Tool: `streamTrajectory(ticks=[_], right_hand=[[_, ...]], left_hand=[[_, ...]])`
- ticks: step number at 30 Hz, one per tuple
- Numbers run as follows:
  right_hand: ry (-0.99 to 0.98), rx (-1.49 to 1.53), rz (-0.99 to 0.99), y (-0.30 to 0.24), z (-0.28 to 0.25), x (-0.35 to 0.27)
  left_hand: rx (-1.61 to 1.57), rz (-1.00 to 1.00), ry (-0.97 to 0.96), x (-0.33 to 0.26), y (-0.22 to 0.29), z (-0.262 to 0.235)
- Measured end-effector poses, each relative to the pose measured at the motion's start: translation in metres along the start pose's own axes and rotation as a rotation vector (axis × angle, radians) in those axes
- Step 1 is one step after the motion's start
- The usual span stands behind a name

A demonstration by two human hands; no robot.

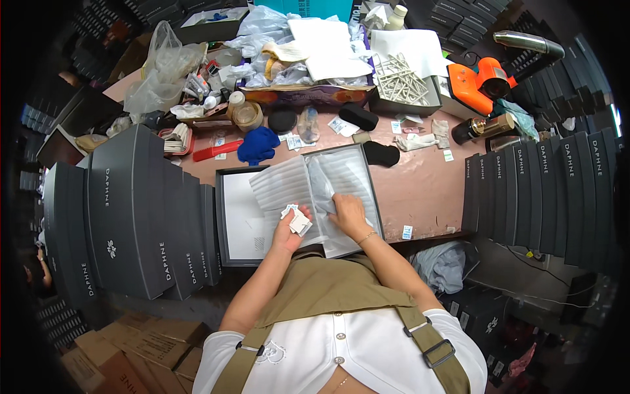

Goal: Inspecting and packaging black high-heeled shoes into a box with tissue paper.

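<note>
The left grip [286, 234] held white cards [300, 224] while the right grip [349, 214] touched white wrapping [351, 177] in the open box [374, 197] beneath.

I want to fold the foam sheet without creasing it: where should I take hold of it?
Probably by the free left edge of the foam sheet, from the left: that edge lies loose across the white panel. The left hand is nearest but holds white packets, so it would likely need emptying first.
</note>
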State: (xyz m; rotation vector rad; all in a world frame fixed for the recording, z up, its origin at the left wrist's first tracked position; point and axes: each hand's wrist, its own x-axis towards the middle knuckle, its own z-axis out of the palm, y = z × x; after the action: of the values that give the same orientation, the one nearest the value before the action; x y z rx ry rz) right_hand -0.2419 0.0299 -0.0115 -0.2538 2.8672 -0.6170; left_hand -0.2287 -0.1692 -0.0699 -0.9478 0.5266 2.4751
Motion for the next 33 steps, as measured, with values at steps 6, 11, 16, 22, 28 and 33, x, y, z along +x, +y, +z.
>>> streamTrajectory(ticks=[6, 11, 16, 22, 28, 33], right_hand=[[0.215, 0.28, -0.038, 0.027, -0.136, -0.045], [0.36, -0.101, 0.136, 0.161, -0.094, -0.047], [0.31, -0.015, -0.093, 0.069, -0.078, -0.017], [0.206, 0.037, -0.19, 0.087, -0.013, -0.002], [0.486, 1.647, 0.388, 0.112, -0.056, -0.031], [0.505, 1.775, 0.492, 0.144, -0.064, -0.051]], left_hand=[[0.11, 0.064, 0.085, -0.02, 0.001, -0.008], [0.295, 0.113, 0.014, -0.043, -0.001, 0.039], [0.256, 0.154, 0.045, -0.053, -0.012, 0.04], [0.318, 0.07, -0.1, -0.048, -0.02, 0.057], [0.393, 0.057, -0.224, -0.044, -0.032, 0.069], [0.645, 0.221, -0.063, -0.041, -0.033, 0.062]])
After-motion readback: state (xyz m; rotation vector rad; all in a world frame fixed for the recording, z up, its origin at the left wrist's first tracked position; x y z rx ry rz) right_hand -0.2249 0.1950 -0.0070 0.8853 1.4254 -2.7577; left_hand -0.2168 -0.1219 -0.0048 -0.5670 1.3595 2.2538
